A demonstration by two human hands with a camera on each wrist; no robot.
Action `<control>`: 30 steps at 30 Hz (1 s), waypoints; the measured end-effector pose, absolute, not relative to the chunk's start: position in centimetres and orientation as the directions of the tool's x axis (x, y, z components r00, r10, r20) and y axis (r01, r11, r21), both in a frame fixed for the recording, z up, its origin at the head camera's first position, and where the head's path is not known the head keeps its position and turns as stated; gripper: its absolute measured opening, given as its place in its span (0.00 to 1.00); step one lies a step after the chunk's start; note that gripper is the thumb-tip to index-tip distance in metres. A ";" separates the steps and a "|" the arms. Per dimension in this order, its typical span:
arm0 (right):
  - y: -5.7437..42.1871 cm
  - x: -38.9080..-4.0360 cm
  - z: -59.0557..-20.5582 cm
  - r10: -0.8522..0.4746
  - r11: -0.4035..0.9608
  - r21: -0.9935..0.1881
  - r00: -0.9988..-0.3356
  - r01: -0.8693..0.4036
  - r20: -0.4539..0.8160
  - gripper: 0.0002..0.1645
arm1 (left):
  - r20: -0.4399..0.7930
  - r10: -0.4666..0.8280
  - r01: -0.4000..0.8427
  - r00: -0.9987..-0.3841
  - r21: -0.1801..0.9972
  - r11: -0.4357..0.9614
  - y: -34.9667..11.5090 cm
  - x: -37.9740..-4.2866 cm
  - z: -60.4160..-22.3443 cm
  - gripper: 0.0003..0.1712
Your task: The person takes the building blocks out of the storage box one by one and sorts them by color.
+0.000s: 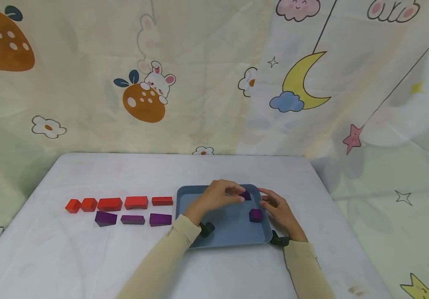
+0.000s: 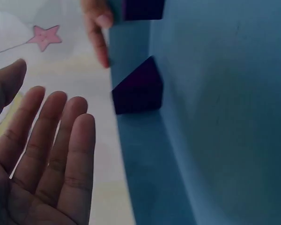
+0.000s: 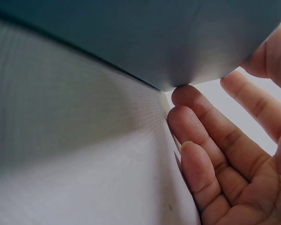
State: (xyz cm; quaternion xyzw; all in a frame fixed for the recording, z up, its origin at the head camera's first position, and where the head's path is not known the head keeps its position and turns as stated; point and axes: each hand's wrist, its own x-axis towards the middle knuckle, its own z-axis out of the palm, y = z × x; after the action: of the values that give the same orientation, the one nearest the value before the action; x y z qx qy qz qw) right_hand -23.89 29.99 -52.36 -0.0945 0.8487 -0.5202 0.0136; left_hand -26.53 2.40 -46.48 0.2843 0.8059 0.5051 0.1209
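Observation:
A purple triangular block (image 1: 247, 195) sits in the far right corner of the blue tray (image 1: 233, 232), and a purple polygonal block (image 1: 255, 215) lies nearer along the right side. My left hand (image 1: 218, 195) reaches over the tray beside the triangular block. In the left wrist view the left hand (image 2: 47, 154) has extended fingers, apart from the triangular block (image 2: 140, 91). At the tray's right edge is my right hand (image 1: 279, 209); in the right wrist view its fingertips (image 3: 189, 96) touch or nearly touch the tray's outer wall (image 3: 178, 42).
Left of the tray, several red blocks (image 1: 109, 204) form a row on the white table (image 1: 68, 257). A shorter row of purple blocks (image 1: 132, 220) lies in front of them. A patterned cloth (image 1: 207, 83) hangs behind the table. Dark wrist cameras (image 1: 279, 239) sit close to the tray.

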 end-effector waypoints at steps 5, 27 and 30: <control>29.8 -23.8 -52.3 -0.193 0.426 -0.888 -0.976 -0.173 0.098 0.27 | -0.026 0.602 0.319 -0.798 0.830 0.458 4.8 -26.7 -47.6 0.23; 29.9 -23.9 -52.2 -0.187 0.435 -0.887 -0.979 -0.158 0.083 0.27 | 0.073 0.632 0.408 -0.772 0.819 0.403 5.3 -25.7 -47.4 0.19; 30.1 -23.8 -52.2 -0.178 0.450 -0.882 -0.982 -0.141 0.066 0.28 | 0.100 0.609 0.375 -0.787 0.861 0.343 4.3 -25.3 -46.7 0.20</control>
State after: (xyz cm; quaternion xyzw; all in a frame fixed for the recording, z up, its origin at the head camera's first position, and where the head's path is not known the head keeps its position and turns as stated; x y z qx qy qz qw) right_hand -23.79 30.11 -52.20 -0.0939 0.8512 -0.5160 0.0180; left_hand -25.35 4.30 -46.71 0.3035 0.8107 0.4861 0.1203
